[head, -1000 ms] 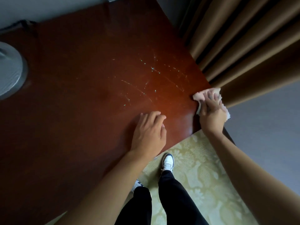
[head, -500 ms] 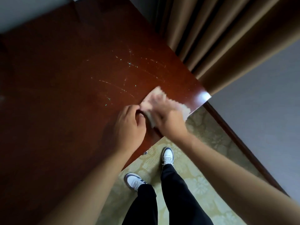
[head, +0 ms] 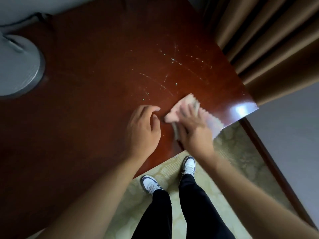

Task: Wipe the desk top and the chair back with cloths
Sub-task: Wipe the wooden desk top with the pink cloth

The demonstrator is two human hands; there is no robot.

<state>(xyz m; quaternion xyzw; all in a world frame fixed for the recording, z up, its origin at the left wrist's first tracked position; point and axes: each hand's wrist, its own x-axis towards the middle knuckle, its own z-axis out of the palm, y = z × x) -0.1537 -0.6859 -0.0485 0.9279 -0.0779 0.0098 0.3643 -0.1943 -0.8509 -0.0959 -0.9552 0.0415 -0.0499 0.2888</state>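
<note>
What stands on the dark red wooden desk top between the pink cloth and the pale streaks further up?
Nothing visible. The right hand presses the pink cloth on the dark red wooden desk top; bare wood lies between it and the pale streaks.

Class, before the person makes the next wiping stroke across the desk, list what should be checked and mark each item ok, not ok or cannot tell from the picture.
1. Cloth under the wiping hand: ok. The right hand presses the pink cloth on the desk top.
2. Cloth lies flat and unbunched: cannot tell, it is blurred.
3. Left hand out of the cloth's way: not ok, it rests on the desk right beside the cloth.
4. Streaks left to wipe: not ok, pale marks lie beyond the cloth.
5. Grey round base clear of the stroke: ok, it stands at the far left.
6. Chair back wiped: cannot tell, no chair in view.
</note>
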